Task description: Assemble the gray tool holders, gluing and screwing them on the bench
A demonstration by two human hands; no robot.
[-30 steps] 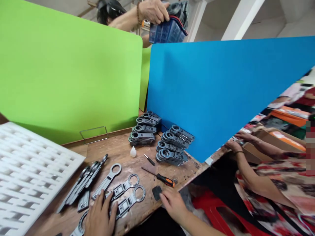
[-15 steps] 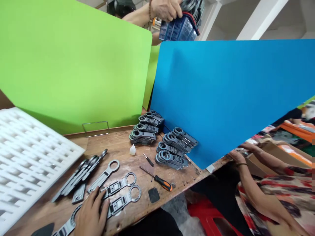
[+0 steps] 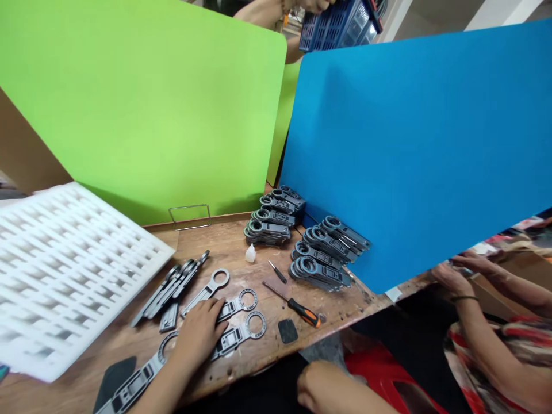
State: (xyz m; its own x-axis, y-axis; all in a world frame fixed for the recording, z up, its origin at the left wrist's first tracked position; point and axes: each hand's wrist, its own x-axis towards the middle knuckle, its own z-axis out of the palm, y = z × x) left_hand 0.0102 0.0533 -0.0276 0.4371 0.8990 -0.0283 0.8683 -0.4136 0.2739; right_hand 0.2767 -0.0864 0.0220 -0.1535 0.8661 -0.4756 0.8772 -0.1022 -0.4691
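My left hand (image 3: 198,333) lies flat with fingers spread on grey ring-ended plastic parts (image 3: 241,322) laid out on the wooden table (image 3: 224,247). My right hand (image 3: 319,386) is below the table's front edge, over my lap, fingers curled; what it holds, if anything, does not show. A small black square pad (image 3: 287,330) and an orange-handled screwdriver (image 3: 302,309) lie near the edge, between the two hands.
Stacks of dark ring-ended parts (image 3: 302,236) sit against the blue divider (image 3: 414,149). A white foam tray (image 3: 64,270) leans at left before the green divider (image 3: 146,103). A small white bottle (image 3: 250,253) stands mid-table. Another person's arms (image 3: 478,299) work at right; someone holds a blue basket (image 3: 340,23) behind.
My right hand left the black pad and dropped below the table edge. My left hand stays on the grey parts. The view has shifted, so everything appears further right.
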